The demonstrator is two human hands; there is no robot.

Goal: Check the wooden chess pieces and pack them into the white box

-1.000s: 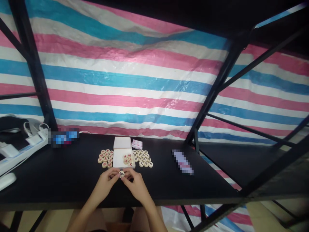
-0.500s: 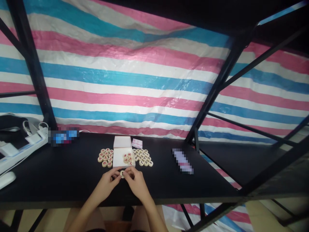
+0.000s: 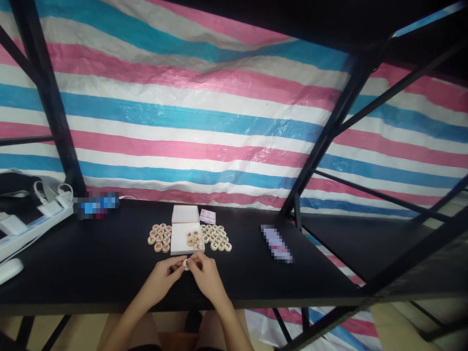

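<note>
Between the fingertips of my left hand (image 3: 166, 274) and my right hand (image 3: 204, 270) is a round Chinese chess piece (image 3: 186, 264) with a dark character. Both hands pinch it from the sides, close to the near edge of a white open box (image 3: 179, 239). Inside the box, toward its right, lie several red-marked chess pieces (image 3: 193, 239). More red-marked pieces (image 3: 159, 238) are grouped left of the box. To the right, dark-marked pieces (image 3: 217, 239) sit in rows.
A folded pink-and-white paper (image 3: 208, 216) lies behind the dark-marked pieces. On the black desk (image 3: 109, 263) are a blurred phone-shaped object (image 3: 276, 243) at right and a power strip (image 3: 40, 226) with plugs at left. A striped sheet (image 3: 190, 126) hangs behind.
The chess piece has turned slightly between my fingers, and more of its dark character shows. My hands have stayed almost in the same place.
</note>
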